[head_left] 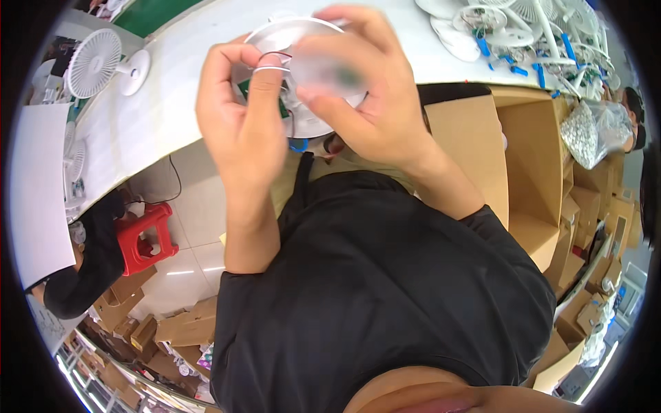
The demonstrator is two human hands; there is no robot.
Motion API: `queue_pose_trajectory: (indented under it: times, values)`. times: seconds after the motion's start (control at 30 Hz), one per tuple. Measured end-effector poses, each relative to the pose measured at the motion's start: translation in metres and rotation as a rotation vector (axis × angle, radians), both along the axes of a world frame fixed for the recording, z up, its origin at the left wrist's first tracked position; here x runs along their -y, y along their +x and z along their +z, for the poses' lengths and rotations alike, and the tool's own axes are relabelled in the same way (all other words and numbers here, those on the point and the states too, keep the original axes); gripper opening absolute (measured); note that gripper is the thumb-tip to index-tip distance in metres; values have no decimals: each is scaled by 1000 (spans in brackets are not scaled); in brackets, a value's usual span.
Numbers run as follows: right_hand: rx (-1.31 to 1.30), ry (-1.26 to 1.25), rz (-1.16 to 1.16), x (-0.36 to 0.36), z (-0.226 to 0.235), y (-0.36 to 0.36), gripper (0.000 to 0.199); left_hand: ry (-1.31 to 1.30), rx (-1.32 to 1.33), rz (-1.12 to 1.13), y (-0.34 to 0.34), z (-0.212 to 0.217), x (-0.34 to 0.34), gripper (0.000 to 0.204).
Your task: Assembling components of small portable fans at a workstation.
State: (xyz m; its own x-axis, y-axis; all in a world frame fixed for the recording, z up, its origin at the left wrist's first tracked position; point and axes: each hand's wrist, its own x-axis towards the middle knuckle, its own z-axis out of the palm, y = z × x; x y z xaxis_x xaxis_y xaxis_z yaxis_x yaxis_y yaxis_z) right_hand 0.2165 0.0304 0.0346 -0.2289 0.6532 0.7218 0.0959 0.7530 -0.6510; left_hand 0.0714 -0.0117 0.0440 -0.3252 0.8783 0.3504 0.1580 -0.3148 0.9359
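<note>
Here's the round white plastic shell (310, 125), cupped between the two bare hands, and inside it sits a green circuit board (283, 108), just beside the left thumb. The left hand (241, 113) has thumb and forefinger pinched together at a thin white wire (279, 68), with a thin dark red wire (279, 54) arching just above. The right hand (385, 86) curves around the shell's right side; blur hides its fingertips, so I can't tell what they grip. Below the fingers, the white tabletop (158, 103) ends at its near edge, its surface stretching left toward a white round desk fan (96, 62). Right of the right fingers, an open brown cardboard box (533, 138) shows its inner walls; farther right, a clear plastic bag (595, 131) bulges with small white pieces.
</note>
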Motion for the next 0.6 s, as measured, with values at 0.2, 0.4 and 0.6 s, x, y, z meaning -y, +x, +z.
queue_pose_trajectory:
  times: [0.2, 0.4, 0.6]
  values:
    - [18, -174, 61, -6, 7, -5, 22, -15, -29, 151, 14, -1, 4, 9]
    - [38, -129, -45, -17, 17, -14, 16, 135, 96, 93, 7, -3, -9, 8]
    - [7, -104, -109, -24, 24, -19, 15, 38, 7, 142, 5, 2, -15, 13]
